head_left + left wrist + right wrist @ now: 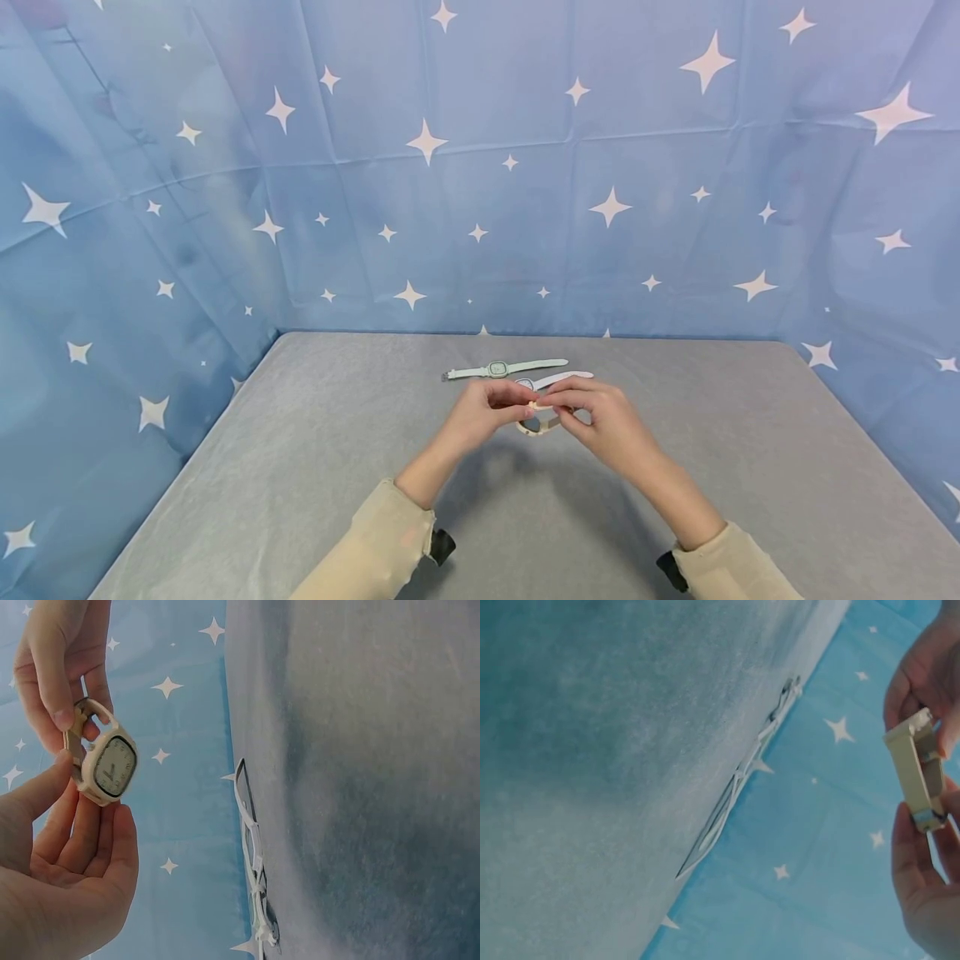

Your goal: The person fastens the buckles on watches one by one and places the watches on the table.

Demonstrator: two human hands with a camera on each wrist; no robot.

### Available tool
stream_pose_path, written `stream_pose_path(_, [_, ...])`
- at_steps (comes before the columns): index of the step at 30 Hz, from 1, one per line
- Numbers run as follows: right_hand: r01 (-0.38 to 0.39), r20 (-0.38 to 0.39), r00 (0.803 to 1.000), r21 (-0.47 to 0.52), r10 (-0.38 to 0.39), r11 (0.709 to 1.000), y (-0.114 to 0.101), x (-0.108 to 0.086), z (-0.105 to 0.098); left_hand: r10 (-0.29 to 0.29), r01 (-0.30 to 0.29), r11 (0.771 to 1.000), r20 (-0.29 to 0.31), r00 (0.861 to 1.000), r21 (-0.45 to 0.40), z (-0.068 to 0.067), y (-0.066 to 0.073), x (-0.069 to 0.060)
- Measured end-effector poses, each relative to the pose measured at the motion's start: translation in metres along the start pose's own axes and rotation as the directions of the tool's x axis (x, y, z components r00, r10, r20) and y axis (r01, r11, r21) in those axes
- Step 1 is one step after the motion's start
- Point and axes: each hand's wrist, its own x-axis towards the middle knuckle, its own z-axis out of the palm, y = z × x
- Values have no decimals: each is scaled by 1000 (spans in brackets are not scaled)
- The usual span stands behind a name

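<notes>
A cream wristwatch with a rounded square dial hangs between both hands just above the table, its strap bent into a loop. My left hand pinches one side of the strap, and my right hand pinches it close by, the fingertips nearly meeting. In the left wrist view the watch shows its dial, with the left thumb on the strap. From the right wrist the strap and its buckle end are seen; fingers hide part of it.
Behind the hands, a pale green watch lies stretched out on the grey table. A white watch lies nearer, partly covered by the hands. A blue star-patterned cloth hangs along the table's back and sides.
</notes>
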Motion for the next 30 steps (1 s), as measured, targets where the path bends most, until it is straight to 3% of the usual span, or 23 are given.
stream_pose_path(9, [-1,-49,999,43,3,999,1,0,2,13,-13,1000,-17,1000,9,2,2,-1])
stream_pose_path(17, [-42,-27,999,73,44,996,-1,1,1,-8,8,1000,-22,1000,-4,3,4,-1])
stream_pose_path(24, [-52,-99,993,126,65,991,1,-3,2,-13,11,1000,-50,999,-29,3,5,-2])
stream_pose_path(30, [-46,-105,993,103,57,994,2,-4,-1,-12,11,999,-53,999,-33,3,5,-2])
